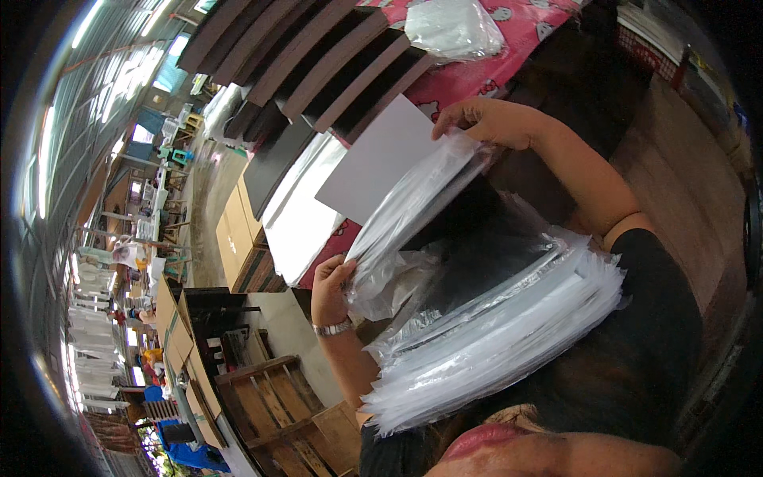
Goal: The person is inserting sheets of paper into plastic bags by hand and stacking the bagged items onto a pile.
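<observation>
My left hand [331, 288], with a watch at the wrist, pinches the left end of a bunched clear plastic bag [413, 199]. My right hand [494, 124] grips the bag's other end, fingers curled around its edge. Beyond the bag, a stiff pale grey sheet [381, 155] stands tilted, its right corner by my right fingers; whether they hold it too is hard to tell. A thick stack of clear plastic bags [501, 342] rests against my body, below both hands. Something dark shows through the plastic between the stack and the held bag.
Dark, thick-edged panels [318, 63] are stacked at the back. White sheets [306, 211] lie on a table with a pink patterned cover [469, 79], near another plastic packet [453, 30]. Cardboard boxes [238, 226] and a wooden pallet [274, 397] are at left. A red crate [648, 44] stands far right.
</observation>
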Motion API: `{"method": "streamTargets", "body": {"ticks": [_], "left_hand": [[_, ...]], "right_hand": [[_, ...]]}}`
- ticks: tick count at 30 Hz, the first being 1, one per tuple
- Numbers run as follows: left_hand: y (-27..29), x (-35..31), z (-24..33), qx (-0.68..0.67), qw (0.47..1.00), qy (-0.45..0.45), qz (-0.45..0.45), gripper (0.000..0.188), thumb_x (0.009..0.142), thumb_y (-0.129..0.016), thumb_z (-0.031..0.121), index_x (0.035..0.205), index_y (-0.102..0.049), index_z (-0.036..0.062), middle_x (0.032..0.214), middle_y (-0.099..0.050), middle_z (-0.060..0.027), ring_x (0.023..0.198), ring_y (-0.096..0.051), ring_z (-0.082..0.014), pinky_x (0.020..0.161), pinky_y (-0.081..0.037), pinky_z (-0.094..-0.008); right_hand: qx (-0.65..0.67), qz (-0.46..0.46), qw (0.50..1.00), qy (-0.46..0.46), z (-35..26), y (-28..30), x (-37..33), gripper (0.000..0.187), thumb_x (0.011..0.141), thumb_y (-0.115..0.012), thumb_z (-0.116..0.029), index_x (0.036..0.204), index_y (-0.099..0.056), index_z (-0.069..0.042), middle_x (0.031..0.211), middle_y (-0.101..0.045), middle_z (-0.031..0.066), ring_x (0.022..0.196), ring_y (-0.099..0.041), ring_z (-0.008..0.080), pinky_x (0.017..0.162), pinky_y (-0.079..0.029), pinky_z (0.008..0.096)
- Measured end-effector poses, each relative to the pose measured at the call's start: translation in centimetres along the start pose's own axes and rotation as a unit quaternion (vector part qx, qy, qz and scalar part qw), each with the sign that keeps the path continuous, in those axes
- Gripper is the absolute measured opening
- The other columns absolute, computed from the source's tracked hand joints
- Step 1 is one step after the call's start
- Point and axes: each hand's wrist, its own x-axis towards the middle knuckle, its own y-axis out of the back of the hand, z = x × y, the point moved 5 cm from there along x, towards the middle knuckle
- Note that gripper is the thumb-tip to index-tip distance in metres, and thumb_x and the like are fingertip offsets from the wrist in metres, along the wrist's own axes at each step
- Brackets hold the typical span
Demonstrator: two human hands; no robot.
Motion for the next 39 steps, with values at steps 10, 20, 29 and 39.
{"method": "streamTargets", "body": {"ticks": [10,20,29,39], "left_hand": [[2.2,6.2,-20.3,-0.068,0.989,0.125,0.029,0.023,0.07,-0.058,0.007,0.093,-0.057,0.0056,0.087,-0.056,-0.006,0.071,-0.052,-0.0164,0.06,-0.041,-0.0272],[7.1,0.8,-12.1,-0.072,0.966,-0.171,0.178,0.036,0.065,-0.059,0.005,0.1,-0.057,0.0033,0.102,-0.056,-0.0083,0.087,-0.053,-0.0163,0.074,-0.044,-0.0261],[-2.9,0.5,3.9,-0.258,0.895,-0.329,-0.153,0.047,0.053,-0.053,-0.008,0.098,-0.056,0.0045,0.118,-0.05,-0.0175,0.111,-0.048,-0.0278,0.092,-0.038,-0.0358],[-6.7,2.6,5.1,-0.202,0.938,-0.278,-0.031,0.049,0.069,-0.057,-0.013,0.115,-0.05,0.0022,0.124,-0.05,-0.0186,0.119,-0.045,-0.0295,0.098,-0.04,-0.0377]], "right_hand": [[0.242,-0.024,0.938,-0.248,34.0,4.7,-2.4,0.048,0.071,-0.065,-0.01,0.117,-0.054,-0.003,0.104,-0.063,0.0086,0.085,-0.06,0.0235,0.074,-0.048,0.035],[0.054,-0.31,0.948,0.041,9.1,-2.7,-0.8,0.046,0.087,-0.056,-0.039,0.12,-0.055,-0.007,0.114,-0.059,0.0136,0.103,-0.055,0.0262,0.089,-0.042,0.0379],[-0.221,-0.217,0.933,0.184,9.5,-11.9,5.1,0.07,0.08,-0.066,-0.03,0.136,-0.033,-0.003,0.128,-0.046,0.0224,0.121,-0.043,0.0331,0.1,-0.035,0.0408],[-0.112,-0.025,0.986,0.118,-1.8,-8.9,7.6,0.006,0.081,-0.065,-0.008,0.084,-0.062,-0.003,0.075,-0.06,0.0036,0.067,-0.054,0.0118,0.064,-0.043,0.0256]]}}
